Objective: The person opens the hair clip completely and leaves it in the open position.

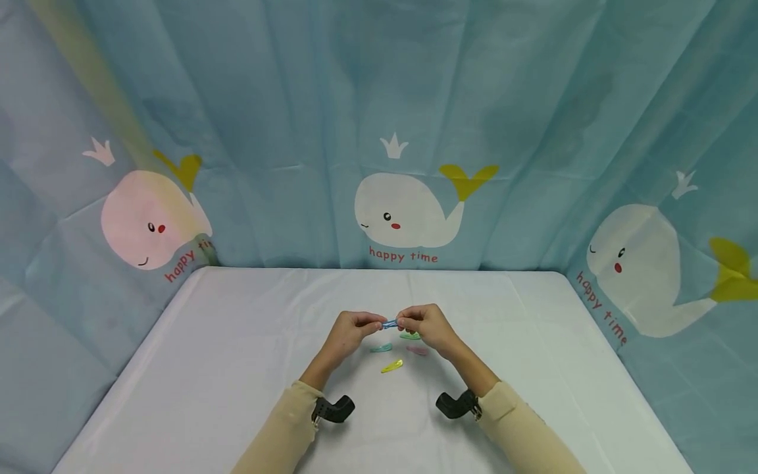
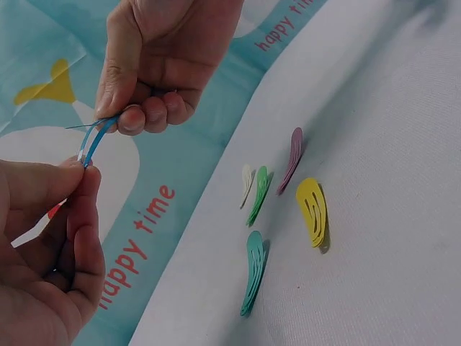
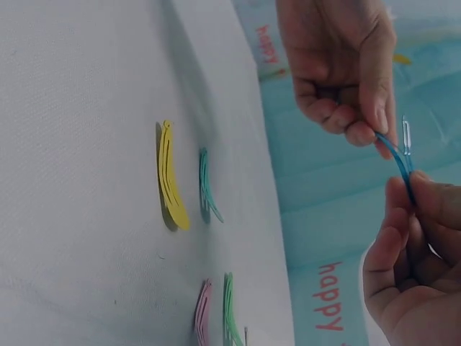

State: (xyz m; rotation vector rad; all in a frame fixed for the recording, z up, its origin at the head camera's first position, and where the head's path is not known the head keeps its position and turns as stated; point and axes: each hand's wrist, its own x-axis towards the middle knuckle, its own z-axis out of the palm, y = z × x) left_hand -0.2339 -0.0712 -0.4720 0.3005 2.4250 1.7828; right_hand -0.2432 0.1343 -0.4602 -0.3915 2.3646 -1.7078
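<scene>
A blue snap hair clip (image 1: 389, 324) is held up above the white table between both hands. My left hand (image 1: 349, 334) pinches one end of it between thumb and fingers, and my right hand (image 1: 430, 326) pinches the other. In the right wrist view the clip (image 3: 400, 167) is bent, its thin tongue standing apart from the frame. Below the hands lie a teal clip (image 1: 381, 347), a green clip (image 1: 410, 336), a pink-purple clip (image 1: 417, 350) and a yellow clip (image 1: 391, 366). The left wrist view also shows a small whitish clip (image 2: 246, 185) beside the green one.
The white-covered table (image 1: 254, 342) has a curtain (image 1: 284, 164) with printed whales behind it and along both sides. A black wrist camera (image 1: 334, 409) sits on the left wrist, another black camera (image 1: 456, 405) on the right.
</scene>
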